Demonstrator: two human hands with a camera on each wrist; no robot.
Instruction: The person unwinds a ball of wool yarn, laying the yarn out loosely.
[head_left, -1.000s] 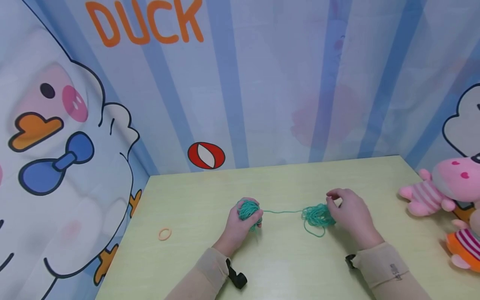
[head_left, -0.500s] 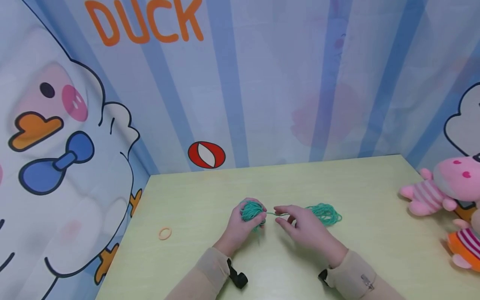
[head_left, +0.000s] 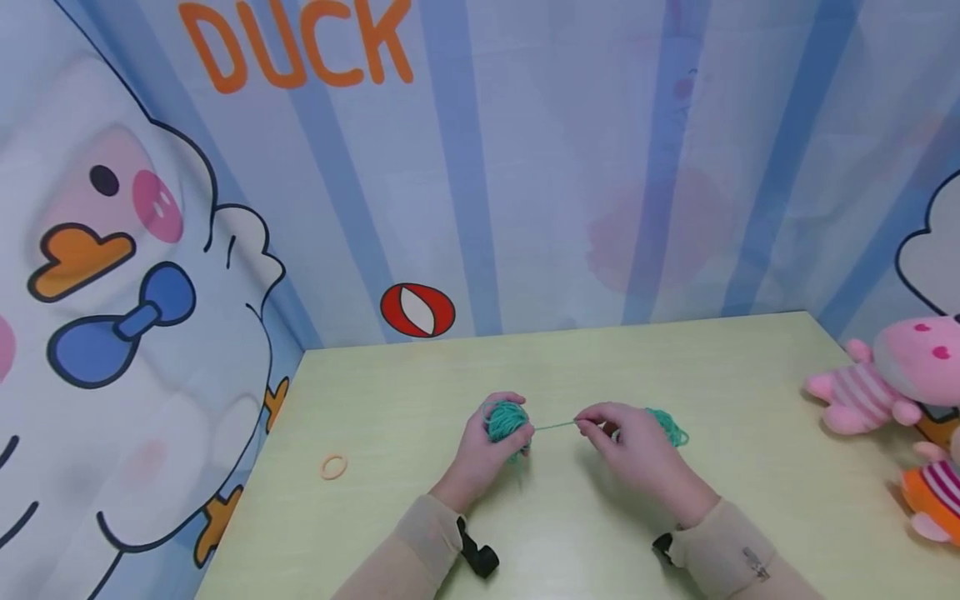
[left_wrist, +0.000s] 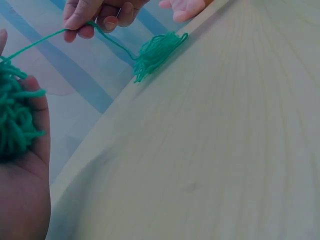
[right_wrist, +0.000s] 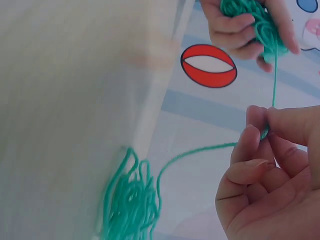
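Observation:
In the head view my left hand [head_left: 480, 450] grips a bundle of green yarn [head_left: 506, 419], its thumb laid over the front. A single strand [head_left: 555, 426] runs taut from that bundle to my right hand [head_left: 637, 450], which pinches it between thumb and fingertips. Past the right hand, the strand sags down to a loose heap of the same yarn [left_wrist: 156, 54] on the table, seen in the left wrist view. From the right wrist, the loops of this heap [right_wrist: 131, 205] show clearly. In the head view the right hand partly hides it.
A small orange ring [head_left: 333, 467] lies on the light wooden table [head_left: 405, 392] at the left. Two plush toys sit along the right edge, a pink striped one [head_left: 870, 392] and an orange one [head_left: 930, 500]. Behind hangs a printed curtain [head_left: 540, 167].
My right hand has come left from beside the yarn heap, then drawn back slightly, and now pinches the strand. The left hand keeps its grip on the bundle, nearly unmoved.

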